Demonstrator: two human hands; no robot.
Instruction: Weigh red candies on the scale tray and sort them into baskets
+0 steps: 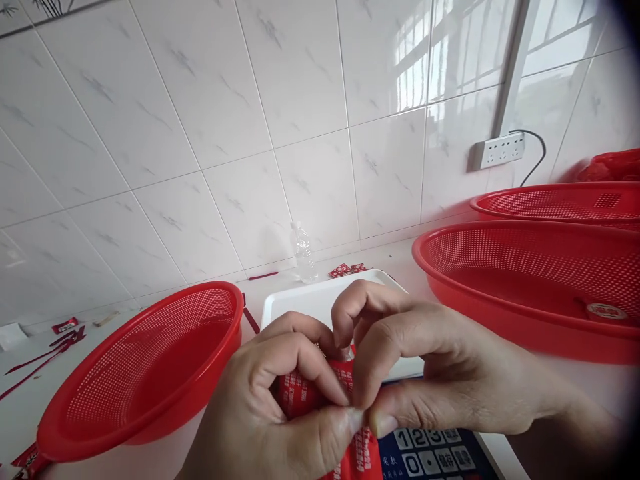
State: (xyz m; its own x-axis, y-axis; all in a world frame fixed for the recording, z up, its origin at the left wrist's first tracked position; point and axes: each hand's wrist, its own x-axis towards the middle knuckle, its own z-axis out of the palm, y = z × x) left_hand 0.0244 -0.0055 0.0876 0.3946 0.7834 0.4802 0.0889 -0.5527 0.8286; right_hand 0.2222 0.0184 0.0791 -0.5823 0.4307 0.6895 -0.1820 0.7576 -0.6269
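Observation:
My left hand [295, 407] and my right hand [430, 360] meet at the lower middle, thumbs and forefingers pinched together. Between them is a red plastic packet [367, 457] with white printing, partly hidden by my fingers. Both hands grip it, with the fingertips almost touching. Beneath them lies a weighing scale with a dark blue keypad [430, 450] and large white number keys. Its white tray [290, 300] shows behind my fingers.
A red perforated basket [150, 360] stands at left, another basket [500, 293] at right with a round-labelled item inside, and a third basket [550, 193] behind. A clear bottle [303, 253], small red packets [345, 270] and a power strip [500, 151] are near the tiled wall.

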